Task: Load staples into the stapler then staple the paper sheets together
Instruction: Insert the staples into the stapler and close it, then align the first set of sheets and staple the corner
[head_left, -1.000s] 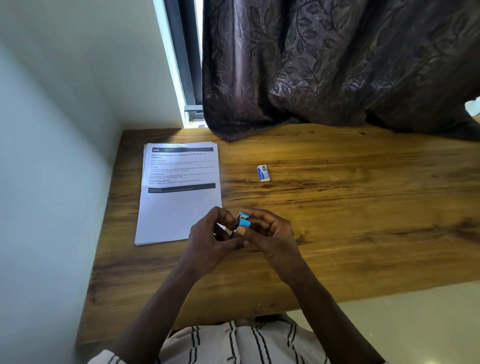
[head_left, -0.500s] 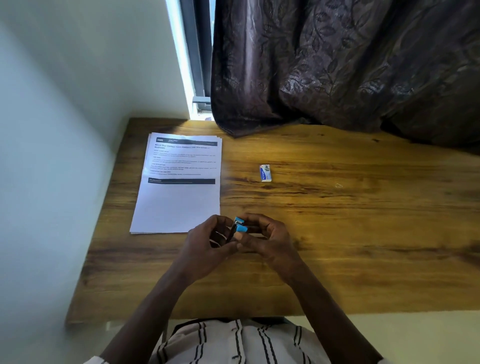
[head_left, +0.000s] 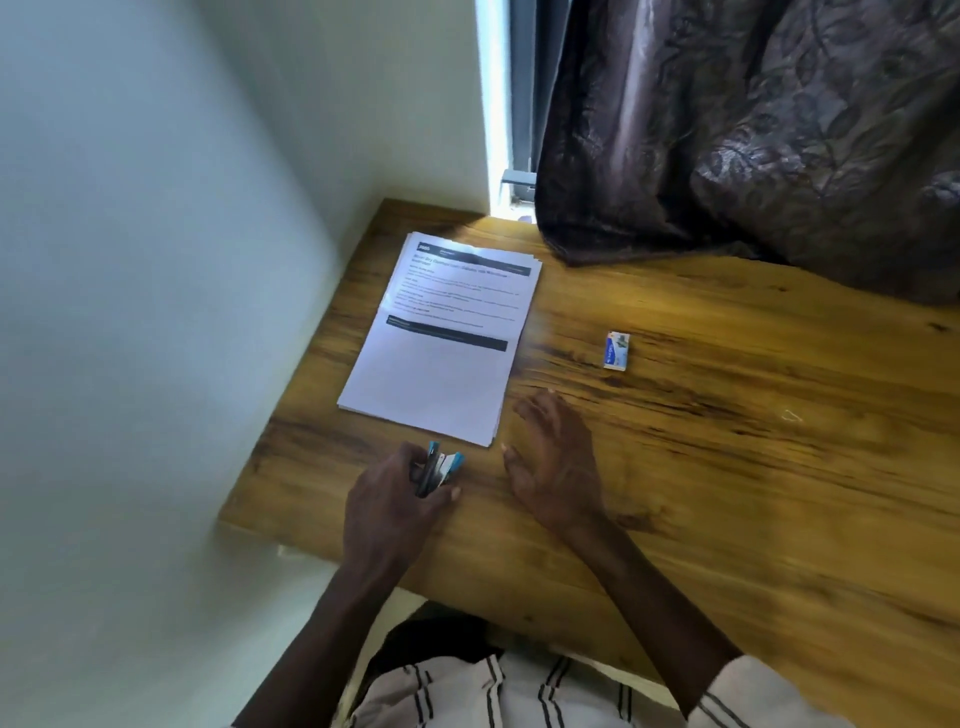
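Observation:
My left hand (head_left: 395, 493) grips a small black stapler with blue tips (head_left: 439, 465), held just below the near corner of the paper stack. The stapler's jaws look spread apart. The stack of printed white sheets (head_left: 441, 343) lies on the wooden table (head_left: 727, 467) near the left wall. My right hand (head_left: 558, 462) hovers flat, fingers spread, holding nothing, right beside the stack's near right corner. A small white and blue staple box (head_left: 617, 351) lies on the table to the right of the sheets.
A white wall runs along the table's left side. A dark patterned curtain (head_left: 753, 130) hangs over the table's far edge, beside a window frame. A tiny pale scrap (head_left: 790, 415) lies at the right. The near table edge runs by my striped shirt.
My right hand has let go of the stapler and moved right with its fingers spread. The left hand keeps the stapler and has shifted left. The camera has swung, and the frame is blurred.

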